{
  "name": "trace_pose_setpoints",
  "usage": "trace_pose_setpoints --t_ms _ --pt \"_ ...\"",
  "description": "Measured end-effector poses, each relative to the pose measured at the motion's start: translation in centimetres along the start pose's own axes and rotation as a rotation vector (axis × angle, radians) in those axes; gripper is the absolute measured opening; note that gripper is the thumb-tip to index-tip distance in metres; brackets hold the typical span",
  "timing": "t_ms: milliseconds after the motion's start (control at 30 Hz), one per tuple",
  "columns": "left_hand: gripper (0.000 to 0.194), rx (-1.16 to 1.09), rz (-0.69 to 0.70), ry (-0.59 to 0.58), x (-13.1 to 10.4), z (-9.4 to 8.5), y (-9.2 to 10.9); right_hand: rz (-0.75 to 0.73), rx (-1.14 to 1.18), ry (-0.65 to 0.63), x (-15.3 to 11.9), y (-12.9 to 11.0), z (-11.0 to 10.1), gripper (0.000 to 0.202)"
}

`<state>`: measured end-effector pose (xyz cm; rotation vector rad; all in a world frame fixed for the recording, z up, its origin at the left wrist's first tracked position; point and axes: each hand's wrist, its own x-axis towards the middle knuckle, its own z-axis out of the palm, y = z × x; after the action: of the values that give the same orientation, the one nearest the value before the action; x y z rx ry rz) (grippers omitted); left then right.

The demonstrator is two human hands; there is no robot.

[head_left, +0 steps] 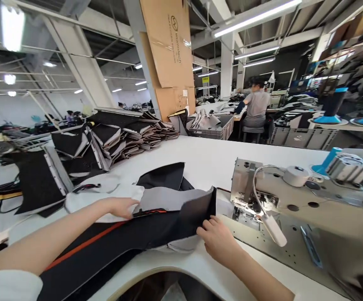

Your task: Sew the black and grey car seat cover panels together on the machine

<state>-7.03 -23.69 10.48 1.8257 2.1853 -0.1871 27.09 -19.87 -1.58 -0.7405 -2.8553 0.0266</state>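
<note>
A long black fabric panel (118,238) with an orange stripe lies across the white table, its grey lining (162,198) turned up along the far side. My left hand (120,207) is closed at the left end of that lining, beside a short orange-edged strip; its fingertips are partly hidden. At the panel's right end, my right hand (217,238) has its fingers curled over the near edge, close to a raised dark fold. Just right of this hand stands a sewing machine (259,196) with its needle area lit. Behind the panel lies another black piece (162,175).
Stacked black and grey fabric pieces (131,133) fill the table's back left. A lamp (274,230) on a bent neck hangs before the machine, and tweezers (311,246) lie on its bed. Beyond are a grey crate (214,131) and a seated person (256,104).
</note>
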Motion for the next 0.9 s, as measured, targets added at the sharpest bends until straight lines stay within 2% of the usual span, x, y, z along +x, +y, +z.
trace_pose_setpoints --t_ms 100,133,200,267,333,400,533,667,767,833,900 --pt "0.064 0.017 0.282 -0.068 2.5 1.0 6.2 0.036 0.156 -0.155 -0.3 -0.4 -0.8 0.021" --pt "0.071 0.031 0.393 -0.083 3.4 1.8 8.4 0.046 0.227 -0.185 -0.5 -0.3 -0.7 0.021" --pt "0.087 0.150 0.704 -0.112 5.0 4.2 12.3 0.068 0.370 -0.219 -1.1 -0.1 -0.2 0.027" --pt "0.097 0.271 0.900 -0.076 6.3 6.7 15.1 0.076 0.500 -0.233 -2.1 0.4 0.9 0.034" --pt "0.094 0.320 0.963 0.007 7.0 8.8 16.7 0.030 0.564 -0.215 -3.2 0.9 2.2 0.039" --pt "0.087 0.329 0.996 0.073 7.5 10.0 17.4 -0.016 0.591 -0.198 -4.1 1.1 3.2 0.042" --pt "0.080 0.397 1.153 0.131 9.0 10.5 18.5 0.065 0.619 -0.182 -4.8 1.4 3.9 0.042" --pt "0.065 0.385 1.138 0.205 11.2 10.7 19.5 0.092 0.576 -0.118 -4.7 1.5 3.8 0.041" --pt "0.062 0.270 1.117 0.125 12.7 11.1 19.5 0.028 0.452 -0.024 -4.8 1.5 4.0 0.040" --pt "0.052 0.053 0.970 0.074 14.1 11.0 19.1 -0.014 0.395 0.013 -4.8 1.7 4.1 0.039" --pt "0.047 -0.163 0.687 0.108 15.8 10.5 18.4 -0.052 0.362 0.037 -4.6 1.9 4.1 0.037"
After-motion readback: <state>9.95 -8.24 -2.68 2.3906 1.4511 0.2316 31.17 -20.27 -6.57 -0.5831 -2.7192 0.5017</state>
